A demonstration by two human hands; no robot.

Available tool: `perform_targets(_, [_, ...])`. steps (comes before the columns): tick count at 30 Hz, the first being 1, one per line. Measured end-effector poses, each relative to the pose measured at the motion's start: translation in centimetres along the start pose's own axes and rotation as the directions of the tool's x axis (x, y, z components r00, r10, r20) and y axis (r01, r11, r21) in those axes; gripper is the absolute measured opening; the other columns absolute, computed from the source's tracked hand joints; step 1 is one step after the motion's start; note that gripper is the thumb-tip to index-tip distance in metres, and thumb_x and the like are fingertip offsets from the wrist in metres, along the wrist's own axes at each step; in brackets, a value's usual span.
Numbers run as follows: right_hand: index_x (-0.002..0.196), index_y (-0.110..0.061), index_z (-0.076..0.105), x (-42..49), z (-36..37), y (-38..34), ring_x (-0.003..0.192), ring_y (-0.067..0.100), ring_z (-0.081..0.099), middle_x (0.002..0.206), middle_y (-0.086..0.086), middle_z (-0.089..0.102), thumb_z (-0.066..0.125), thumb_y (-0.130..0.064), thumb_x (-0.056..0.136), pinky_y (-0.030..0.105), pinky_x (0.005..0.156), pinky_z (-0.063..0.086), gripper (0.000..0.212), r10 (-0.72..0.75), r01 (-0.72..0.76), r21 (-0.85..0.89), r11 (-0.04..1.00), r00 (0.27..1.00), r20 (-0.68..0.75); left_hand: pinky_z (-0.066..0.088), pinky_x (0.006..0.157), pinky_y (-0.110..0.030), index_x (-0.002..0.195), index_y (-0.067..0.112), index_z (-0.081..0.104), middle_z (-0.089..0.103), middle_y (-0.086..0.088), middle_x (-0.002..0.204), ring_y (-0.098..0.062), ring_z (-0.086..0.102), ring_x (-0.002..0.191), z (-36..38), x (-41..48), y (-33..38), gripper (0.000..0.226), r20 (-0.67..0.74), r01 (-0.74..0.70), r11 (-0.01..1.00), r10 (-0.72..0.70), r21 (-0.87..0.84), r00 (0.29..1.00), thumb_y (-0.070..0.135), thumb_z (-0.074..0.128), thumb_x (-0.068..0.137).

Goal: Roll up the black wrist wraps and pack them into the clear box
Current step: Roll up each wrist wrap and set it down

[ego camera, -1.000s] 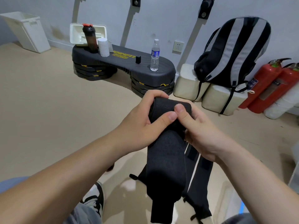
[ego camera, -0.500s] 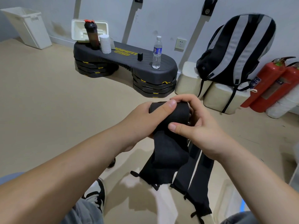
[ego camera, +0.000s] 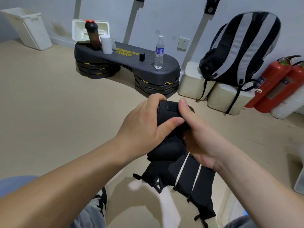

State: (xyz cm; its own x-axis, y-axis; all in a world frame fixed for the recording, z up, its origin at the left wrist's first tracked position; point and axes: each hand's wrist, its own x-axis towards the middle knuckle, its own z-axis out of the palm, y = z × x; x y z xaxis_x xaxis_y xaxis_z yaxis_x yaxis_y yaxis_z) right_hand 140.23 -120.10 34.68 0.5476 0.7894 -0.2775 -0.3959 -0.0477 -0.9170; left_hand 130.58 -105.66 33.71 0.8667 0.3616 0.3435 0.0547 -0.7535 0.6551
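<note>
A black wrist wrap [ego camera: 167, 112] is held in the air in front of me as a thick roll, with a short loose end [ego camera: 166, 150] hanging under it. My left hand [ego camera: 144, 127] grips the roll from the left, thumb across its front. My right hand [ego camera: 197, 134] grips it from the right, thumb on top. Several more black wraps [ego camera: 189, 180] lie flat side by side on the floor below. A clear box edge [ego camera: 299, 183] shows at the far right, mostly cut off.
A black step platform [ego camera: 128, 63] stands ahead with a dark shaker, a white cup and a water bottle [ego camera: 159, 52] on it. A striped backpack [ego camera: 238, 48] sits on white blocks at the right, beside red fire extinguishers [ego camera: 273, 83]. My shoe [ego camera: 100, 199] is below.
The hanging tail of the wrap has grown much shorter as it was wound onto the roll. Both hands shifted their grip around the roll.
</note>
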Motion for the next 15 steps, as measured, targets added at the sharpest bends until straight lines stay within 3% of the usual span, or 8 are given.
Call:
perform_targets(3, [0.137, -0.011, 0.061, 0.0, 0.2, 0.1, 0.12, 0.031, 0.073, 0.128, 0.018, 0.074, 0.061, -0.057, 0.097, 0.053, 0.105, 0.057, 0.061, -0.06, 0.057, -0.039, 0.998, 0.996, -0.071, 0.047, 0.077, -0.027, 0.125, 0.029, 0.046, 0.061, 0.017, 0.097, -0.003, 0.06, 0.089, 0.3, 0.1, -0.2, 0.061, 0.064, 0.034, 0.992, -0.026, -0.122, 0.998, 0.078, 0.04, 0.089])
perform_targets(7, [0.138, -0.011, 0.06, 0.5, 0.1, 0.5, 0.12, 0.032, 0.072, 0.13, 0.019, 0.073, 0.071, -0.048, 0.096, 0.05, 0.101, 0.06, 0.057, -0.098, 0.094, -0.035, 0.995, 0.983, -0.154, 0.051, 0.092, -0.032, 0.118, 0.033, 0.057, 0.071, 0.015, 0.109, 0.0, 0.065, 0.106, 0.5, 0.7, 0.5, 0.048, 0.179, 0.302, 0.867, -0.25, -0.395, 0.951, 0.074, 0.039, 0.1])
perform_targets(11, [0.132, -0.02, 0.058, 0.7, 0.2, 0.6, 0.118, 0.023, 0.073, 0.126, 0.01, 0.075, 0.072, -0.047, 0.091, 0.042, 0.097, 0.062, 0.05, -0.162, 0.135, -0.153, 0.979, 0.97, -0.183, 0.055, 0.081, -0.032, 0.111, 0.031, 0.062, 0.072, 0.013, 0.106, -0.005, 0.07, 0.099, 0.2, 1.2, 0.9, 0.056, 0.261, 0.469, 0.764, -0.391, -0.444, 0.883, 0.08, 0.043, 0.092])
perform_targets(15, [0.129, -0.028, 0.058, 0.6, -0.1, 0.5, 0.116, 0.02, 0.074, 0.125, 0.006, 0.075, 0.068, -0.045, 0.099, 0.047, 0.101, 0.059, 0.036, -0.132, 0.099, -0.201, 0.975, 0.979, -0.156, 0.061, 0.073, -0.034, 0.117, 0.028, 0.064, 0.075, 0.007, 0.108, -0.013, 0.076, 0.095, 0.2, 1.2, 0.6, 0.066, 0.319, 0.517, 0.736, -0.41, -0.436, 0.854, 0.084, 0.04, 0.092])
